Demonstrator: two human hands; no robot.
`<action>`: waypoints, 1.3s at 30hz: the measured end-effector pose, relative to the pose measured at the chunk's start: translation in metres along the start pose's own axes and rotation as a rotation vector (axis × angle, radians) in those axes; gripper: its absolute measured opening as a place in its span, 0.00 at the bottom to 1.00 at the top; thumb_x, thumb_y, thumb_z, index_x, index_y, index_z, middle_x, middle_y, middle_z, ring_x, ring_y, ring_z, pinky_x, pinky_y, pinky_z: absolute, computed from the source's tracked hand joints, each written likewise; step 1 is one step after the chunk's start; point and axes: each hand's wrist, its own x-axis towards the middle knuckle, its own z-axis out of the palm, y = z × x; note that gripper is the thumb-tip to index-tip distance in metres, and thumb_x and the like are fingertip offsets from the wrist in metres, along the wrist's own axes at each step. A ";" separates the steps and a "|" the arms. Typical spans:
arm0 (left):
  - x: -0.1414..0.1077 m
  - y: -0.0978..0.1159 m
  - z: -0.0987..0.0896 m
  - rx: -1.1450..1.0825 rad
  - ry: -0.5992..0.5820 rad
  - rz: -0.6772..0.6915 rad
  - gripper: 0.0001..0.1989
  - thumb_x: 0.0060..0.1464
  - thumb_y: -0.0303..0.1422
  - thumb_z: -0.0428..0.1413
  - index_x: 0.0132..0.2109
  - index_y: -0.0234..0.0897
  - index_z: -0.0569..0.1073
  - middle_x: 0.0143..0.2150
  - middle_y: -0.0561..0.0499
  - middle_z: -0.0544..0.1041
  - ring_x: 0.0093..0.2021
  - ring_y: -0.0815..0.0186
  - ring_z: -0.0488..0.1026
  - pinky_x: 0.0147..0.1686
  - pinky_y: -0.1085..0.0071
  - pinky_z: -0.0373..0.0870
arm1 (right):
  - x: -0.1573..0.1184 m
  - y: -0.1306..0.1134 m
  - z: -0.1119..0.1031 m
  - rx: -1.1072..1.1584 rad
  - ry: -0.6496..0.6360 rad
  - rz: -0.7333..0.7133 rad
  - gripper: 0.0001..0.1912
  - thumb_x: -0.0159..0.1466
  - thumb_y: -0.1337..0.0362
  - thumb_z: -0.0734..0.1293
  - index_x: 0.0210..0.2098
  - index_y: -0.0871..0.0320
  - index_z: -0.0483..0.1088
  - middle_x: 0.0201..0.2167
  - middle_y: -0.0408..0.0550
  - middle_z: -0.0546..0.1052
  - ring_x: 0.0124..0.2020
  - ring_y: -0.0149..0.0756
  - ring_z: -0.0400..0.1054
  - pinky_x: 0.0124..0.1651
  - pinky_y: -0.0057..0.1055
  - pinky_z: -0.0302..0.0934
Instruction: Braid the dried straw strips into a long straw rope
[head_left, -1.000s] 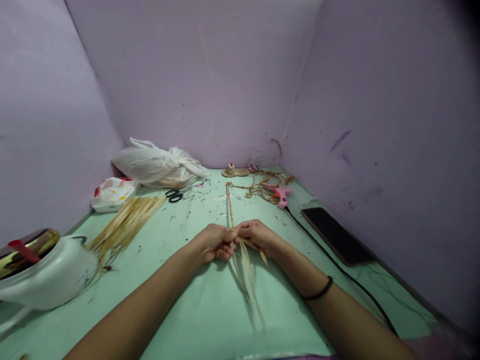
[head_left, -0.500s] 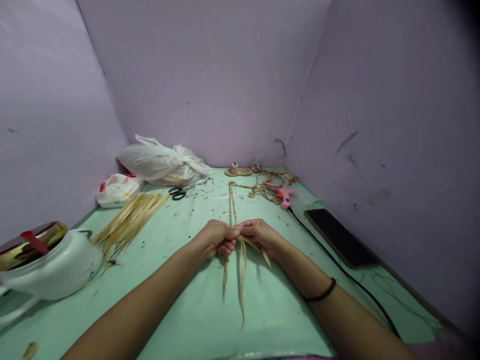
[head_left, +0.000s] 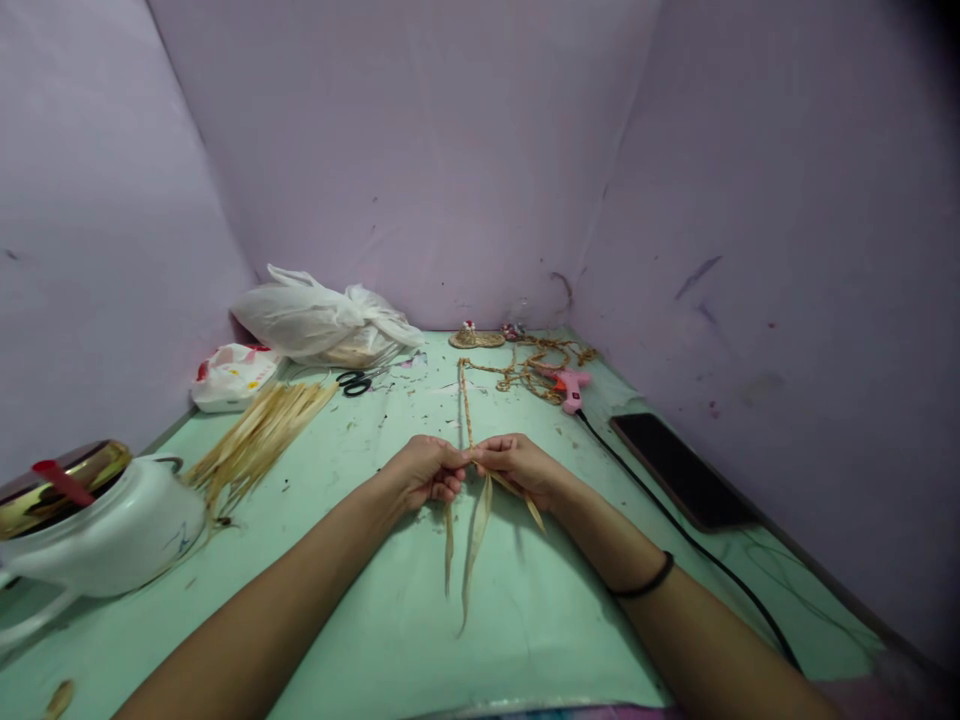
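A thin braid of dried leaf strips (head_left: pixel 466 405) runs from my fingers away across the table and joins a loose heap of the same braid (head_left: pixel 547 360). My left hand (head_left: pixel 431 475) pinches a strip at the near end of the braid, and one tail hangs below it. Close beside it, my right hand (head_left: pixel 517 468) is closed on the strips too, with a pale tail (head_left: pixel 478 545) dangling between the hands and another under the right fingers. The fingertips almost touch. A dark band circles my right forearm.
Loose dried strips (head_left: pixel 262 440) lie left, near black scissors (head_left: pixel 354 383), a white pot (head_left: pixel 112 530) and a tied plastic bag (head_left: pixel 315 320). On the right are a pink glue gun (head_left: pixel 572 390), its black cord and a phone (head_left: pixel 679 470). A small woven piece (head_left: pixel 478 340) stands at the back.
My hands have drawn slightly apart at the braid's end. The middle tail has swung to the left at its lower tip.
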 end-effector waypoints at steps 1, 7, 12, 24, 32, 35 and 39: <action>0.000 -0.001 0.001 0.017 0.028 0.007 0.06 0.46 0.28 0.53 0.25 0.27 0.68 0.14 0.54 0.64 0.11 0.77 0.59 0.10 0.80 0.55 | 0.000 0.000 0.000 -0.001 -0.011 -0.004 0.13 0.43 0.62 0.71 0.17 0.63 0.65 0.12 0.40 0.67 0.13 0.21 0.54 0.17 0.22 0.45; 0.002 -0.004 0.009 0.125 0.177 0.083 0.07 0.43 0.28 0.53 0.22 0.33 0.62 0.12 0.56 0.63 0.10 0.75 0.57 0.10 0.78 0.51 | -0.002 0.002 -0.001 0.054 -0.046 -0.030 0.14 0.43 0.58 0.71 0.20 0.63 0.67 0.14 0.41 0.68 0.15 0.23 0.57 0.19 0.22 0.48; 0.000 -0.001 0.005 0.153 0.124 0.055 0.06 0.42 0.28 0.53 0.23 0.34 0.63 0.12 0.57 0.62 0.10 0.76 0.56 0.10 0.79 0.49 | -0.003 0.000 -0.002 0.041 -0.070 -0.017 0.14 0.42 0.60 0.71 0.22 0.64 0.69 0.16 0.42 0.70 0.16 0.23 0.58 0.20 0.22 0.48; 0.002 0.002 0.005 0.306 0.128 -0.036 0.06 0.35 0.28 0.51 0.18 0.35 0.60 0.12 0.58 0.56 0.10 0.77 0.50 0.09 0.77 0.41 | 0.005 0.005 0.002 -0.244 0.063 -0.142 0.03 0.43 0.71 0.67 0.20 0.64 0.69 0.15 0.41 0.70 0.17 0.23 0.57 0.21 0.21 0.49; -0.001 -0.002 0.011 0.388 0.157 0.195 0.06 0.38 0.30 0.51 0.19 0.35 0.61 0.11 0.59 0.55 0.10 0.78 0.48 0.11 0.77 0.41 | 0.002 0.003 -0.001 -0.414 0.221 -0.180 0.06 0.44 0.67 0.65 0.21 0.64 0.71 0.13 0.41 0.67 0.16 0.23 0.54 0.19 0.21 0.47; 0.001 -0.003 0.010 0.416 0.133 0.244 0.08 0.39 0.31 0.51 0.18 0.35 0.60 0.11 0.59 0.55 0.10 0.78 0.48 0.12 0.77 0.41 | 0.003 0.003 -0.002 -0.490 0.225 -0.212 0.07 0.44 0.67 0.65 0.21 0.65 0.71 0.14 0.42 0.68 0.16 0.24 0.55 0.19 0.21 0.48; 0.005 -0.006 0.010 0.523 0.198 0.269 0.09 0.38 0.30 0.50 0.16 0.35 0.58 0.09 0.60 0.50 0.11 0.79 0.45 0.13 0.76 0.38 | 0.006 0.007 -0.003 -0.601 0.240 -0.229 0.07 0.44 0.68 0.63 0.22 0.64 0.72 0.15 0.43 0.70 0.17 0.25 0.57 0.19 0.21 0.49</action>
